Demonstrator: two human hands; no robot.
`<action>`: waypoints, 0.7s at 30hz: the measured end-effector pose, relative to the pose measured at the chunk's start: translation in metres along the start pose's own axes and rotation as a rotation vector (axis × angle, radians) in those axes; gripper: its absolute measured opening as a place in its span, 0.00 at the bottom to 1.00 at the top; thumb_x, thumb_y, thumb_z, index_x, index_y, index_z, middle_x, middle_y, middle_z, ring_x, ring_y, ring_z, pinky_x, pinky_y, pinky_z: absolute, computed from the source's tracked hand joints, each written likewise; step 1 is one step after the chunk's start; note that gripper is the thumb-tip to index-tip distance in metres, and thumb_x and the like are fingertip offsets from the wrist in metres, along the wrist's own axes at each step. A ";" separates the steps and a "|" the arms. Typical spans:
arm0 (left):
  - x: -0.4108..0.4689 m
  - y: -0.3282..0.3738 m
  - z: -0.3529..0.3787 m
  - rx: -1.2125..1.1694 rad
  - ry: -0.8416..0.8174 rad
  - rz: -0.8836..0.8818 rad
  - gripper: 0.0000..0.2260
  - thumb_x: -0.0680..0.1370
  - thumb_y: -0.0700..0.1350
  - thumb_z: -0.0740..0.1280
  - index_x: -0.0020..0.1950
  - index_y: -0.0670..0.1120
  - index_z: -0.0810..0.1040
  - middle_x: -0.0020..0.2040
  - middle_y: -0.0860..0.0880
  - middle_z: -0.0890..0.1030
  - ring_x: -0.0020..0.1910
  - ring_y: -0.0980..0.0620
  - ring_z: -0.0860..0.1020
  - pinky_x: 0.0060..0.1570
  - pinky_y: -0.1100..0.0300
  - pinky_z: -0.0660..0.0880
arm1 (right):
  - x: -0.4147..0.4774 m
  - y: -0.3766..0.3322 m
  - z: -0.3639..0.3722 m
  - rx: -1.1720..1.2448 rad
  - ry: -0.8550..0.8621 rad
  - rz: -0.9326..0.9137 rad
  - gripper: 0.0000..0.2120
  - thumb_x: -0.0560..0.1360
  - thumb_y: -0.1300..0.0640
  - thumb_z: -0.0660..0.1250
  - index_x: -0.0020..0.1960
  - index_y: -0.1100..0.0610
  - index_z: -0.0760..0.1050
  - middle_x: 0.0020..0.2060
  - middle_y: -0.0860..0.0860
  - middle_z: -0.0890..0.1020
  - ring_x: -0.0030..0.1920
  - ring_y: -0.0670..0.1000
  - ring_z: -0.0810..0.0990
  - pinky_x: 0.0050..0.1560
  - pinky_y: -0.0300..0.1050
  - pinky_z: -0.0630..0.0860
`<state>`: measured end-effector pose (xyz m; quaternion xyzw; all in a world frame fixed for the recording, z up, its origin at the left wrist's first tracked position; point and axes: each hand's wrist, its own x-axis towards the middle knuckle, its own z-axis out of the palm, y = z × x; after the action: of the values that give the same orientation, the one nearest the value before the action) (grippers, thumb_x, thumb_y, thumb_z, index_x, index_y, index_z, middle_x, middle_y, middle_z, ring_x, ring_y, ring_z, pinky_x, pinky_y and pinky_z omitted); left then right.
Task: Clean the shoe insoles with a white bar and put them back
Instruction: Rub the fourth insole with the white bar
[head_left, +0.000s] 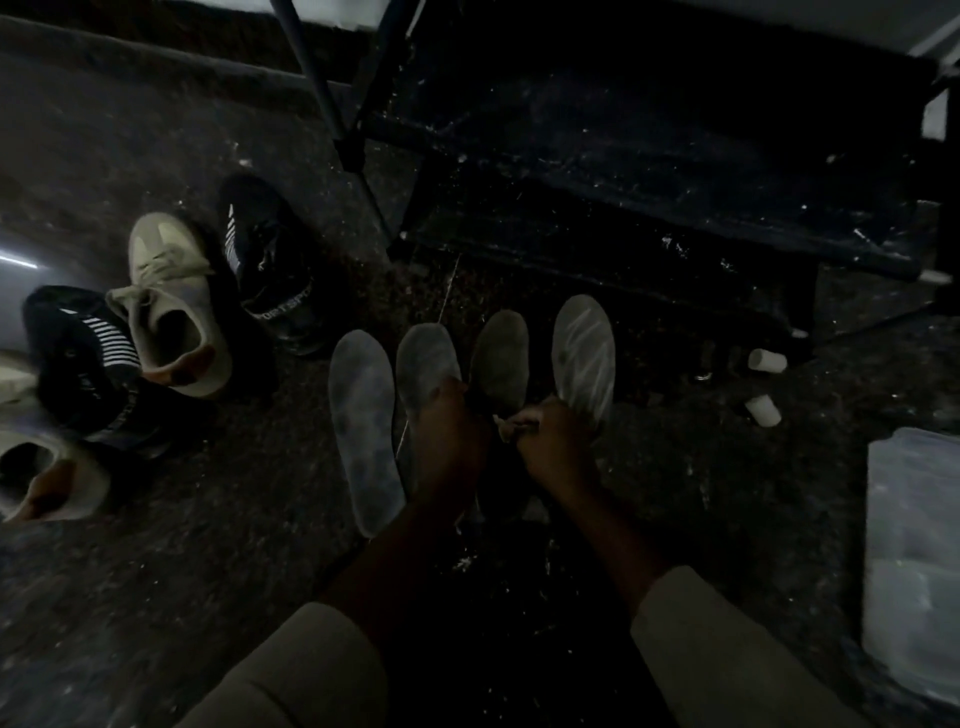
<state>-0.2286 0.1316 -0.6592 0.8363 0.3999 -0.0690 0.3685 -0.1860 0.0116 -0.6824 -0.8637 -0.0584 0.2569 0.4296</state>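
Four grey insoles lie side by side on the dark floor. The first insole (363, 431) lies free at the left. My left hand (449, 431) covers the lower half of the second insole (426, 358), its fingers curled at that insole's edge. The third insole (501, 358) shows only its toe half between my hands. My right hand (556, 441) grips the heel of the fourth insole (584, 348). A small pale thing (508, 427) shows at its fingertips, too dim to name. Two short white bars (767, 360) (762, 410) lie on the floor to the right.
At the left stand two beige shoes (171, 306) (47, 467) and two black striped shoes (270, 260) (88, 364). A dark low bench (649, 156) with metal legs fills the far side. A pale plastic bag (914, 561) lies at the right edge.
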 end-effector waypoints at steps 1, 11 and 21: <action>0.001 -0.001 0.000 -0.004 -0.001 0.004 0.09 0.77 0.40 0.71 0.56 0.43 0.80 0.51 0.43 0.84 0.50 0.42 0.83 0.42 0.59 0.68 | 0.000 0.000 0.000 -0.014 0.002 -0.020 0.04 0.73 0.64 0.74 0.41 0.63 0.87 0.35 0.53 0.83 0.32 0.41 0.73 0.37 0.33 0.71; -0.010 0.019 0.003 0.108 0.001 0.106 0.17 0.75 0.49 0.73 0.62 0.46 0.79 0.60 0.45 0.81 0.58 0.45 0.80 0.55 0.56 0.71 | -0.001 -0.002 -0.049 0.138 0.198 0.064 0.13 0.75 0.55 0.75 0.42 0.67 0.84 0.37 0.58 0.86 0.39 0.59 0.83 0.46 0.53 0.79; -0.037 0.068 0.049 0.043 -0.225 0.049 0.26 0.79 0.53 0.70 0.72 0.43 0.68 0.64 0.39 0.78 0.61 0.36 0.78 0.58 0.44 0.76 | -0.001 0.025 -0.074 -0.029 0.187 0.148 0.11 0.74 0.57 0.71 0.42 0.64 0.86 0.41 0.59 0.87 0.43 0.59 0.84 0.51 0.46 0.76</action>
<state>-0.1962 0.0477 -0.6414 0.8407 0.3338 -0.1619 0.3945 -0.1535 -0.0570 -0.6647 -0.8919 0.0423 0.2052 0.4007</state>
